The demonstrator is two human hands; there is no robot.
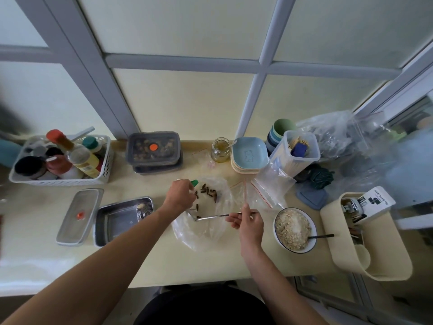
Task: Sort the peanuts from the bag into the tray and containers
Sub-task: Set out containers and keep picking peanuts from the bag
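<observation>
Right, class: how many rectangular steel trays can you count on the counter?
2. An open rectangular steel tray sits left of the clear plastic bag; a lidded steel tray lies beside it, further left. Others may be hidden.

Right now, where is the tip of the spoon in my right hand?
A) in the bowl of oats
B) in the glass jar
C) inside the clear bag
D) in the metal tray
C: the right hand holds the spoon by its handle, and its tip lies inside the clear bag, well apart from the metal tray.
</observation>
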